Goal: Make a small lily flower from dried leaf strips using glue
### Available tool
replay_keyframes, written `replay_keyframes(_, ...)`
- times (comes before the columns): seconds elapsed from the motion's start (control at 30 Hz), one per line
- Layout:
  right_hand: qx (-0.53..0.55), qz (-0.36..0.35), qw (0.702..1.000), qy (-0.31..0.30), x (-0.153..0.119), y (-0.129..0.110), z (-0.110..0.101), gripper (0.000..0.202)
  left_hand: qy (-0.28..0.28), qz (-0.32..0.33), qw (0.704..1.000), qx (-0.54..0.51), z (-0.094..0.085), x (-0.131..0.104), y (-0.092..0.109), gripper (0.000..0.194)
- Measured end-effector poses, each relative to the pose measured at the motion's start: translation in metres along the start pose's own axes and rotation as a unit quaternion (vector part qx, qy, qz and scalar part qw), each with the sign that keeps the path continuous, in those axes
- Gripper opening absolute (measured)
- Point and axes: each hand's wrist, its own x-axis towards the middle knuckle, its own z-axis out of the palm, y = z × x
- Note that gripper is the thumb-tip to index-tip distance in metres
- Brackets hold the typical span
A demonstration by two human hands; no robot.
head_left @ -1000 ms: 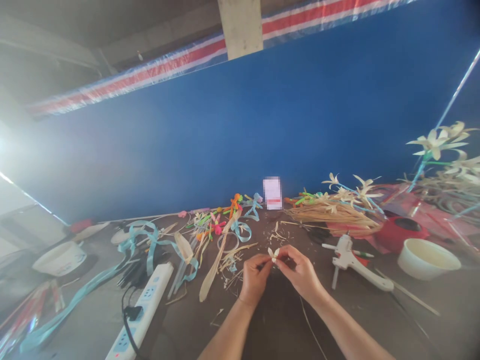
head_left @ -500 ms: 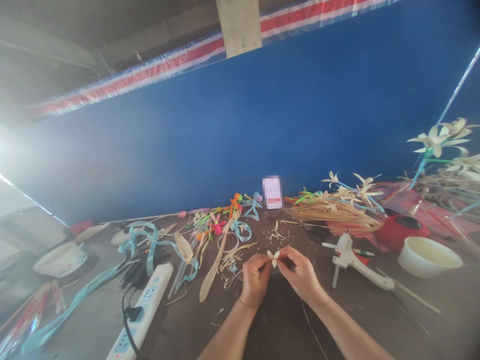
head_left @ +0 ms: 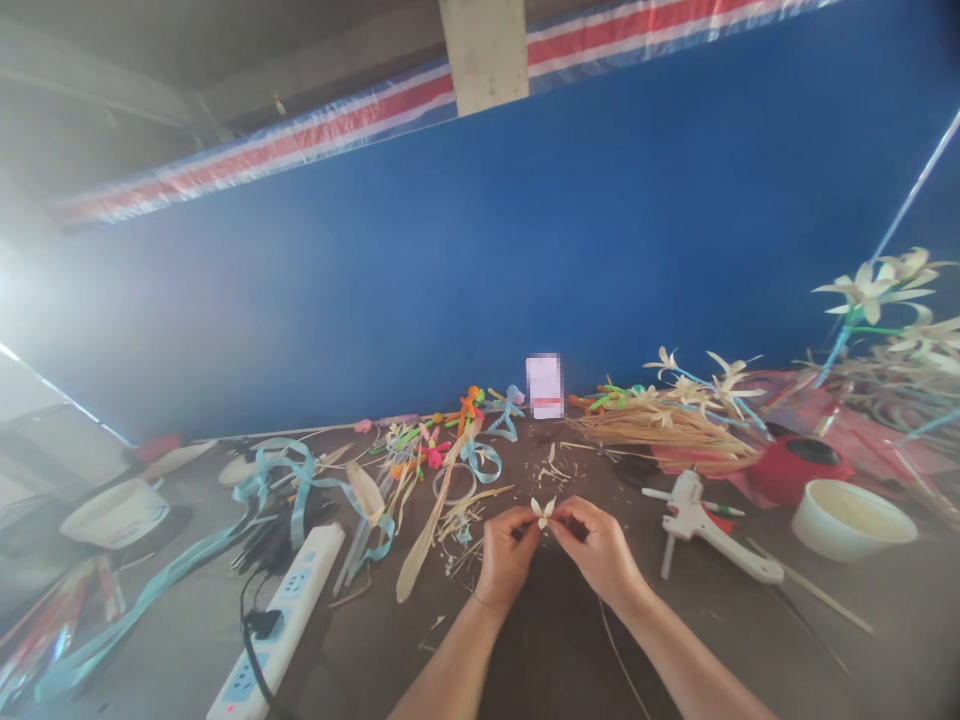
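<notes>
Between my two hands, over the middle of the dark table, is a small cream-coloured flower (head_left: 543, 511) with a few pointed petals. My left hand (head_left: 510, 550) pinches it from the left, fingers curled and thumb pressed in. From the other side my right hand (head_left: 596, 545) grips it between thumb and fingertips. The fingers hide the base of the flower. Thin dry scraps (head_left: 556, 465) lie just beyond my hands, and a long pale husk strip (head_left: 420, 550) rests to the left.
On the right are a white glue gun (head_left: 697, 530), a cream bowl (head_left: 853, 520) and finished pale flowers (head_left: 870, 288). A power strip (head_left: 281, 625) with a black plug, light-blue ribbon (head_left: 150, 590) and colourful pipe-cleaner pieces (head_left: 431, 450) lie to the left. A blue partition (head_left: 465, 250) stands behind.
The flower is tilted slightly differently between my fingertips, and both hands still hold it. The whole view has shifted a little.
</notes>
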Motion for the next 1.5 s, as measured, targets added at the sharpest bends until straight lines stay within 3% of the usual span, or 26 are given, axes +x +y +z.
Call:
replay_keyframes(0.13,-0.061,0.006,0.998,-0.002,-0.002,-0.002,-0.001,0.014,0.014,-0.035,0.999,0.004,0.001,0.001,-0.002,0.018)
replay_keyframes(0.23,-0.155,0.018,0.987,-0.048,0.002,0.001,-0.013,0.007,0.044,-0.073,0.996,-0.032,0.003,0.003,-0.008,0.022)
replay_keyframes(0.33,-0.266,0.044,0.957,-0.107,0.018,0.009,-0.033,0.008,0.085,-0.122,0.984,-0.095,0.004,0.006,-0.016,0.026)
replay_keyframes(0.47,-0.374,0.087,0.917,-0.108,0.055,0.025,-0.048,0.015,0.125,-0.157,0.967,-0.157,0.004,0.01,-0.024,0.03)
replay_keyframes(0.63,-0.383,0.103,0.91,-0.12,0.081,0.044,-0.027,0.017,0.123,-0.136,0.969,-0.165,0.003,0.012,-0.02,0.03)
replay_keyframes(0.8,-0.358,0.115,0.919,-0.118,0.075,0.049,-0.013,0.014,0.121,-0.122,0.972,-0.158,0.002,0.012,-0.014,0.026)
replay_keyframes(1.0,-0.265,0.081,0.949,-0.152,0.047,0.021,-0.02,0.013,0.078,-0.111,0.98,-0.146,0.006,0.01,-0.012,0.022)
replay_keyframes(1.13,-0.098,0.069,0.98,-0.161,0.037,0.01,-0.022,0.009,0.021,-0.128,0.975,-0.182,0.009,0.008,-0.015,0.025)
replay_keyframes(1.2,-0.004,0.108,0.983,-0.15,0.034,0.011,-0.023,0.007,0.009,-0.146,0.969,-0.2,0.01,0.007,-0.017,0.026)
replay_keyframes(1.27,0.105,0.182,0.966,-0.152,0.032,0.015,-0.022,0.005,0.007,-0.165,0.961,-0.222,0.01,0.007,-0.018,0.026)
replay_keyframes(1.33,0.22,0.251,0.929,-0.16,0.03,0.019,-0.021,0.007,0.006,-0.179,0.953,-0.244,0.01,0.007,-0.018,0.026)
replay_keyframes(1.5,0.388,0.305,0.857,-0.151,0.026,0.021,-0.019,0.011,-0.004,-0.189,0.942,-0.278,0.011,0.006,-0.018,0.024)
